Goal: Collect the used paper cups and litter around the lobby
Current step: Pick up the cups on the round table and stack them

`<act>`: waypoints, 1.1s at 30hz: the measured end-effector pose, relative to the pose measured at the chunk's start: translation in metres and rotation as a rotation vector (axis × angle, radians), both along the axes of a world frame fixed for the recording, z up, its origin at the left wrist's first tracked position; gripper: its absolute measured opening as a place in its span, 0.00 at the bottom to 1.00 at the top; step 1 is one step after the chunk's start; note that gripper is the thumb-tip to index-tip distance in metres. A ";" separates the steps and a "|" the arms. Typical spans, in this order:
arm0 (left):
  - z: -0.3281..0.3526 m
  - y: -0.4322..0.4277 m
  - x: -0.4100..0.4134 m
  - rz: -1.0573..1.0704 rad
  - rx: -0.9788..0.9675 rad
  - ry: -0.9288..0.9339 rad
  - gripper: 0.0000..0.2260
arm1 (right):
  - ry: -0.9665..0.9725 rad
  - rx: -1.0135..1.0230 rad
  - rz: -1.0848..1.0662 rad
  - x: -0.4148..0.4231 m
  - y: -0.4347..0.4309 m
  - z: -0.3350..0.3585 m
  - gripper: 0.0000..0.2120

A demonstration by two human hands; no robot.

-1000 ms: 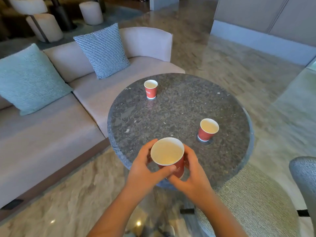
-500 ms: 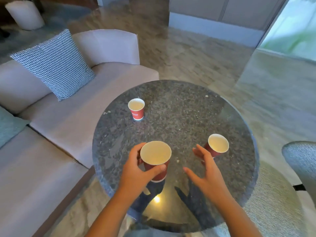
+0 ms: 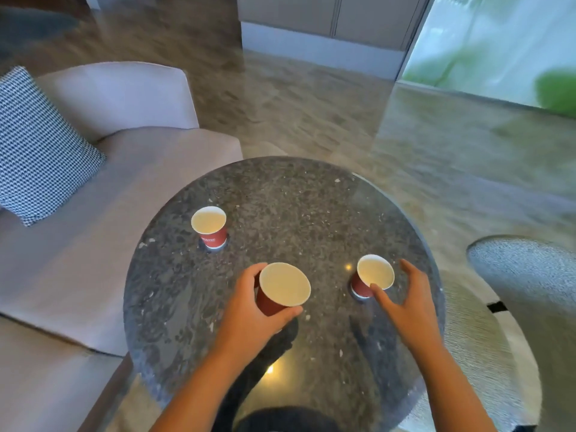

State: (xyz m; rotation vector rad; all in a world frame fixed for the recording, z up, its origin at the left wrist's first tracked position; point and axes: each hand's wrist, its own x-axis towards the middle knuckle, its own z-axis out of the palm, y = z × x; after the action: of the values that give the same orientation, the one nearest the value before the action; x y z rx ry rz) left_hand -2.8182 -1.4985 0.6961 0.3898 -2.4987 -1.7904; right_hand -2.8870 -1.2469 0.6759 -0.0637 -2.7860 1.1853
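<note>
A red cup [image 3: 282, 289] is gripped, tilted, by the left hand [image 3: 249, 313]; a second cup [image 3: 372, 275] on the table [image 3: 311, 198], flanked by the spread right hand [image 3: 405, 304], could be knocked over.

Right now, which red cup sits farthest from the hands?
The far-left cup, standing alone; the left hand grips the middle cup, the right hand brackets the right cup.

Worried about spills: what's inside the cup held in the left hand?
The held cup in the left hand shows only a pale interior, no litter; its bottom is too blurred to rule out liquid.
</note>
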 end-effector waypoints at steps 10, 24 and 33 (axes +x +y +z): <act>-0.003 0.031 -0.022 -0.003 -0.154 -0.056 0.36 | -0.170 0.059 0.106 -0.036 0.020 -0.028 0.40; -0.008 0.036 -0.034 0.029 -0.191 -0.092 0.36 | -0.299 0.018 0.137 -0.058 0.018 -0.048 0.43; -0.003 0.043 -0.028 -0.026 -0.166 -0.069 0.35 | -0.306 -0.143 0.080 -0.049 0.021 -0.036 0.39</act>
State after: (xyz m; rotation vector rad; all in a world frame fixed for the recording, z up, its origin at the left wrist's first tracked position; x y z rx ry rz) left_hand -2.8467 -1.4554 0.6934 0.4183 -2.6855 -1.5880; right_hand -2.9362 -1.2263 0.6399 -0.1600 -2.9795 1.5111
